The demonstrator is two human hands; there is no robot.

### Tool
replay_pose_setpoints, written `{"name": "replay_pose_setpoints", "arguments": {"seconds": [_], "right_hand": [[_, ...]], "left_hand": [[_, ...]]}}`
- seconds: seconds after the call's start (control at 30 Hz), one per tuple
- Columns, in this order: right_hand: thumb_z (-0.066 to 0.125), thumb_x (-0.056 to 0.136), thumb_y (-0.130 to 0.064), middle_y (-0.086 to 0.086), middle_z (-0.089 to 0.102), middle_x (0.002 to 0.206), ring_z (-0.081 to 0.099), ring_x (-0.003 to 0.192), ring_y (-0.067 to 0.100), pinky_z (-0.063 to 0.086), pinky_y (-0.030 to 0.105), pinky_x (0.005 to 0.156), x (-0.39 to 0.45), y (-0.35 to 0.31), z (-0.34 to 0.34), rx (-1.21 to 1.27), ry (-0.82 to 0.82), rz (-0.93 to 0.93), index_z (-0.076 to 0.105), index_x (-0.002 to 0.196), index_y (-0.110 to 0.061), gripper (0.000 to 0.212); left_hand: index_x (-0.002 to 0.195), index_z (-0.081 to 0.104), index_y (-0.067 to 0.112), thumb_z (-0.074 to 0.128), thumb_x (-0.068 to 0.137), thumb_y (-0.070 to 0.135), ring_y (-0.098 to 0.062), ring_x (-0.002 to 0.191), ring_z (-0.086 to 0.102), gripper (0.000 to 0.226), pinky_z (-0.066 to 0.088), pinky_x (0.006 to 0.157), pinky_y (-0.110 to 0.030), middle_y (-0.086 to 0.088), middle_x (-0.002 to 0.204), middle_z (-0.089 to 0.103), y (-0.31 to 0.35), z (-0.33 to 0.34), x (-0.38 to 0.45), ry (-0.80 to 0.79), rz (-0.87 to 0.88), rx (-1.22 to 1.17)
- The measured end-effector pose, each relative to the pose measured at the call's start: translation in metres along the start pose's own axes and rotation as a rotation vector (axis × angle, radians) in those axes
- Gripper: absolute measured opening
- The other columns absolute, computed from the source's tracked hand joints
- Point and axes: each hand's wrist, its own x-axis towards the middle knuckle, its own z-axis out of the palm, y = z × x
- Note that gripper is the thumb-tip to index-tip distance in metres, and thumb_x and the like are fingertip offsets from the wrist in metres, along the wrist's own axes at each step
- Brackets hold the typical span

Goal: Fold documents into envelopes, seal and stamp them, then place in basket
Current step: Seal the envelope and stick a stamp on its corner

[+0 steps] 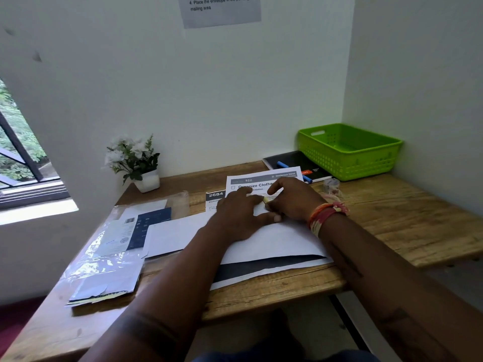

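A large white envelope (274, 244) lies flat on the wooden desk (392, 220), its dark-lined flap open toward the near edge. My left hand (240, 212) presses flat on its far end. My right hand (292, 202) is beside it, its fingers curled and pinching a small pale yellow piece (266, 199) at the envelope's top edge. Printed documents (261, 182) lie just beyond both hands. The green basket (347, 150) stands at the back right corner; nothing shows inside it.
A clear plastic pack of envelopes (109, 257) lies at the left. A potted white-flower plant (136, 163) stands at the back left. A black notebook (295, 160) with a blue pen (283, 165) and a tape roll (332, 185) sit near the basket.
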Motion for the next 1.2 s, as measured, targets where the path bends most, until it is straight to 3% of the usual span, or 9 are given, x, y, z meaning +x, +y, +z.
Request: {"name": "replay_pose_setpoints", "arguments": {"seconds": [0.13,0.23,0.37,0.57,0.73,0.9,1.07,1.2], "right_hand": [[0.08,0.074,-0.024,-0.002,0.068,0.102,0.063,0.097,0.016,0.05,0.029,0.086,-0.0013,-0.0029,-0.0019,0.008,0.03,0.011,0.067,0.095,-0.024,0.025],[0.078,0.078,-0.021,-0.005,0.064,0.092,0.062,0.094,0.015,0.048,0.026,0.082,-0.0039,-0.0047,-0.0067,0.014,0.023,-0.003,0.072,0.092,-0.02,0.016],[0.079,0.079,-0.022,-0.01,0.063,0.077,0.059,0.078,0.011,0.041,0.023,0.063,-0.0026,-0.0044,-0.0071,0.035,0.012,-0.008,0.074,0.089,-0.022,0.012],[0.074,0.084,-0.022,-0.011,0.062,0.063,0.053,0.059,0.003,0.036,0.019,0.053,0.0001,-0.0014,-0.0084,0.047,0.005,-0.03,0.077,0.085,-0.018,0.005],[0.071,0.087,-0.024,-0.009,0.065,0.065,0.055,0.059,0.006,0.039,0.021,0.054,0.0007,-0.002,-0.0068,0.026,0.01,-0.055,0.078,0.085,-0.017,0.011],[0.069,0.084,-0.015,-0.007,0.071,0.068,0.063,0.064,0.01,0.052,0.026,0.07,0.0004,-0.0009,-0.0051,0.082,-0.008,-0.083,0.078,0.081,-0.015,0.01],[0.067,0.088,-0.018,-0.014,0.066,0.068,0.06,0.069,0.004,0.046,0.024,0.072,0.0005,0.0004,-0.0041,0.049,-0.018,-0.12,0.079,0.084,-0.017,0.012],[0.07,0.086,-0.016,-0.013,0.069,0.072,0.059,0.067,0.0,0.043,0.021,0.07,-0.0003,0.0012,-0.0056,0.048,-0.052,-0.13,0.079,0.086,-0.017,0.009]], "left_hand": [[0.138,0.056,0.032,0.027,0.071,0.094,-0.024,0.132,0.046,0.095,0.039,0.107,-0.049,0.0,0.139,0.051,-0.001,-0.0019,-0.0034,-0.044,-0.006,-0.007],[0.148,0.044,0.033,0.038,0.088,0.08,-0.024,0.143,0.035,0.077,0.03,0.115,-0.048,0.0,0.154,0.039,-0.0002,-0.0045,-0.0056,-0.102,-0.006,0.02],[0.155,0.033,0.035,0.043,0.088,0.08,-0.022,0.15,0.024,0.081,0.023,0.12,-0.048,-0.002,0.164,0.027,-0.0009,-0.0078,-0.0043,-0.153,-0.023,0.02],[0.157,0.028,0.037,0.048,0.082,0.083,-0.018,0.155,0.01,0.09,0.013,0.124,-0.049,-0.001,0.168,0.016,-0.0052,-0.0089,-0.0024,-0.205,-0.034,-0.057],[0.159,0.021,0.038,0.039,0.087,0.082,-0.019,0.156,0.005,0.086,0.009,0.124,-0.052,0.0,0.169,0.012,-0.0051,-0.0037,0.0007,-0.201,-0.043,-0.004],[0.159,0.02,0.035,0.036,0.091,0.077,-0.021,0.156,0.005,0.082,0.007,0.124,-0.052,-0.003,0.169,0.011,-0.0013,-0.0057,-0.0017,-0.211,-0.043,0.002],[0.155,0.034,0.03,0.031,0.107,0.046,-0.022,0.15,0.022,0.051,0.017,0.121,-0.046,-0.005,0.162,0.03,-0.0004,-0.0064,-0.0033,-0.123,-0.005,-0.026],[0.154,0.036,0.03,0.038,0.106,0.041,-0.023,0.151,0.023,0.05,0.019,0.121,-0.049,-0.003,0.164,0.028,-0.0072,-0.001,0.0009,-0.106,-0.009,-0.036]]}}
